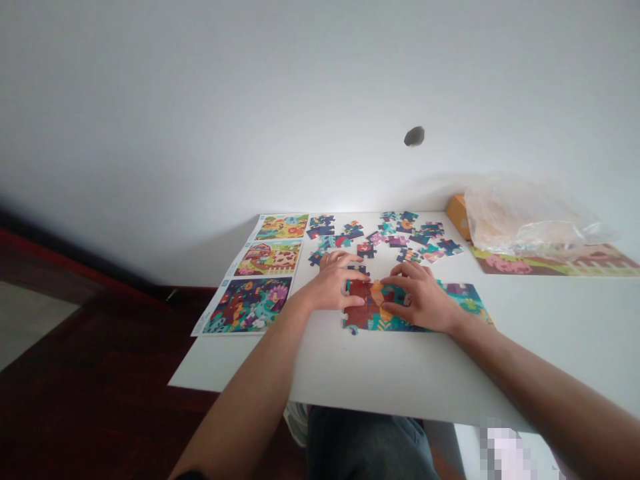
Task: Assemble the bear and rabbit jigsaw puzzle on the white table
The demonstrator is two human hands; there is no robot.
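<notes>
A partly joined jigsaw puzzle (359,313) with a brown animal and teal leaves lies flat on the white table. My left hand (336,283) rests at its left edge, fingers spread, thumb on the brown part. Over the middle of the puzzle is my right hand (423,297), its thumb and index finger apart and touching the surface; the palm hides part of the picture. Beyond my hands, several loose puzzle pieces (397,241) are scattered, one red-and-blue piece (367,250) close to my left fingertips.
A printed picture sheet (297,267) with three scenes lies on the left of the table (390,367). At the back right, a clear plastic bag (535,217) rests against an orange box (457,215), above a farm-scene puzzle (555,261). A wall (320,120) stands behind.
</notes>
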